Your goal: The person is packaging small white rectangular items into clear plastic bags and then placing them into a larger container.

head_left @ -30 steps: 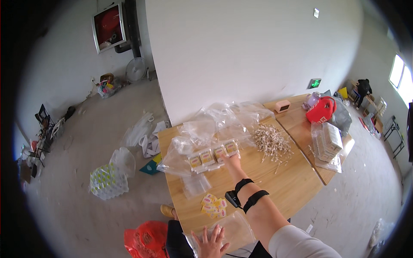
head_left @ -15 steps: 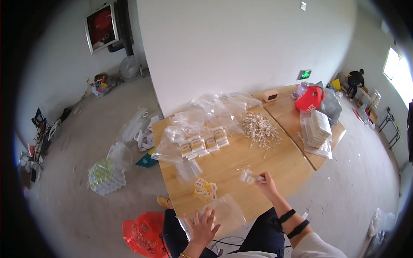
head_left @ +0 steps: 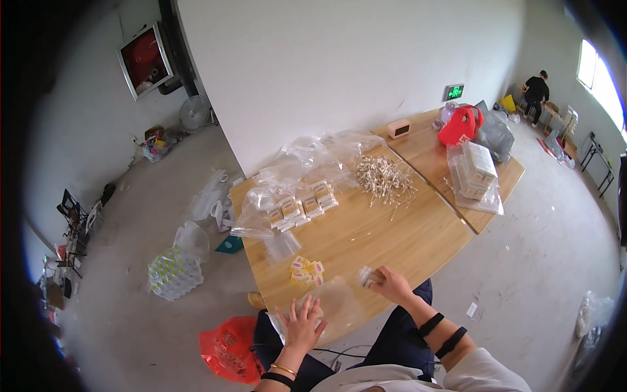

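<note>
My left hand [head_left: 302,321] lies with its fingers spread on a clear plastic bag [head_left: 344,302] at the near edge of the wooden table [head_left: 346,245]. Closed around a small clear packet [head_left: 366,276], my right hand [head_left: 393,286] is beside the bag's right side. The packet's contents are too blurred to make out. Just beyond my left hand is a small heap of yellow-and-white cards [head_left: 305,271]. Farther back, several filled packets with yellow labels [head_left: 302,208] sit in rows. A loose pile of cotton swabs [head_left: 385,179] spreads to their right.
Crumpled clear bags [head_left: 307,157] line the table's far side. On the adjoining table are a small clock [head_left: 398,129], a red bag [head_left: 461,125] and wrapped white packs [head_left: 477,170]. A red plastic bag [head_left: 228,349] stands on the floor at left. Another person [head_left: 537,95] works far right.
My right hand has come nearer to me and slightly left with the small packet. My left hand stays spread on the clear bag. The whole view has shifted and tilted a little.
</note>
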Tool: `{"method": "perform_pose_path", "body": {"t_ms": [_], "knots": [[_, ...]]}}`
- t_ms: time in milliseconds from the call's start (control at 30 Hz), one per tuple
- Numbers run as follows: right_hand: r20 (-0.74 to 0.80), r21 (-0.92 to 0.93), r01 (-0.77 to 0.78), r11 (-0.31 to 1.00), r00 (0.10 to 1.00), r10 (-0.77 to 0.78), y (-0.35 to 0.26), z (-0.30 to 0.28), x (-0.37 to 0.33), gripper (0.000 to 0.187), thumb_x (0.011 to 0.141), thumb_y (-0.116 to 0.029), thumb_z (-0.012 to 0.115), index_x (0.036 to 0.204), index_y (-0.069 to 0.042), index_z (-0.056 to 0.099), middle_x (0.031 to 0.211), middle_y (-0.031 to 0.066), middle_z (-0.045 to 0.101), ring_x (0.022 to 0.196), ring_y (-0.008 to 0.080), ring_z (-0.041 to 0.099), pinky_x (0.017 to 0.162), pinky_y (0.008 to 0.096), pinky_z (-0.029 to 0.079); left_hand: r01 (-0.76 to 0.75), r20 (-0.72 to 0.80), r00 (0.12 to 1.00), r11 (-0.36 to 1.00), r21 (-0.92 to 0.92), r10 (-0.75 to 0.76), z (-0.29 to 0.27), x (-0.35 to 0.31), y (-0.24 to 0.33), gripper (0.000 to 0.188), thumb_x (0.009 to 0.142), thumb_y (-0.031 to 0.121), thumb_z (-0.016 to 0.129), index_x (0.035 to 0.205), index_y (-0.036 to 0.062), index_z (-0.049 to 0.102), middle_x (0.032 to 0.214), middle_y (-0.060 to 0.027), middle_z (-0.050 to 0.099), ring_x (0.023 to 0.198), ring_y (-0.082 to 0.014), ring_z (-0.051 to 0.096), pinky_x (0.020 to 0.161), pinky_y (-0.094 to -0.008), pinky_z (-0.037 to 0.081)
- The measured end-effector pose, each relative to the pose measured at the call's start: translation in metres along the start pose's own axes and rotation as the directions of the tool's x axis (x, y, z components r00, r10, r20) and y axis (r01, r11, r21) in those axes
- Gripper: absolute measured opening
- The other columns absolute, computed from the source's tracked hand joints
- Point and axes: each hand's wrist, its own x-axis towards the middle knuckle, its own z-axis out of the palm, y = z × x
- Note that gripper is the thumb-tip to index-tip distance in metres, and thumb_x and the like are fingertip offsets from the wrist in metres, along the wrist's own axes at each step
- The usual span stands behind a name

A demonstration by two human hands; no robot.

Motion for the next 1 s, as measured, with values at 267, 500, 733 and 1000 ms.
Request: {"method": "perform_pose_path", "body": {"t_ms": [267, 500, 733, 1000], "knots": [[0.648, 0.413, -0.408, 0.814, 0.76, 0.052, 0.006, 0.055, 0.014, 0.061, 0.075, -0.038, 0.074, 0.118, 0.002, 0.056, 0.098, 0.013, 0.066, 0.089, 0.0216, 0.065, 0.078, 0.0356, 0.051, -0.001, 0.009, 1.0, 1.0, 0.003, 0.001, -0.003, 0.0, 0.002, 0.063, 0.088, 0.055, 0.049, 0.14, 0.0208, 0.041, 0.146, -0.0016, 0.032, 0.131, -0.0386, 0.033, 0.099, -0.0773, 0.011], [0.822, 0.255, 0.09, 0.963, 0.505, -0.265, -0.018, 0.1, 0.032, 0.048, 0.077, -0.036, 0.074, 0.115, -0.008, 0.065, 0.096, 0.0056, 0.069, 0.085, 0.0162, 0.062, 0.076, 0.0326, 0.049, 0.003, 0.021, 1.0, 1.0, 0.0, -0.003, -0.006, -0.001, 0.001, 0.067, 0.087, 0.059, 0.048, 0.141, 0.021, 0.04, 0.146, -0.0019, 0.033, 0.131, -0.0383, 0.032, 0.099, -0.0768, 0.011], [0.811, 0.512, -0.104, 0.853, 0.386, -0.44, -0.037, 0.126, 0.016, 0.061, 0.075, -0.039, 0.076, 0.126, -0.011, 0.058, 0.118, 0.0056, 0.064, 0.104, 0.0186, 0.056, 0.094, 0.0329, 0.04, -0.09, 0.062, 0.994, 0.994, -0.058, 0.093, -0.017, -0.002, -0.003, 0.076, 0.081, 0.067, 0.051, 0.14, 0.0196, 0.042, 0.147, -0.0013, 0.035, 0.133, -0.0372, 0.03, 0.101, -0.0749, 0.011], [0.703, 0.63, -0.05, 0.775, 0.46, -0.542, -0.054, 0.119, 0.0, 0.06, 0.077, -0.035, 0.076, 0.127, -0.008, 0.056, 0.122, 0.0053, 0.06, 0.105, 0.0182, 0.055, 0.095, 0.0337, 0.042, -0.16, -0.046, 0.986, 0.985, -0.061, 0.158, -0.027, -0.023, 0.021, 0.078, 0.077, 0.064, 0.059, 0.134, 0.0119, 0.048, 0.138, -0.0085, 0.043, 0.126, -0.0329, 0.039, 0.102, -0.0639, 0.023]]}}
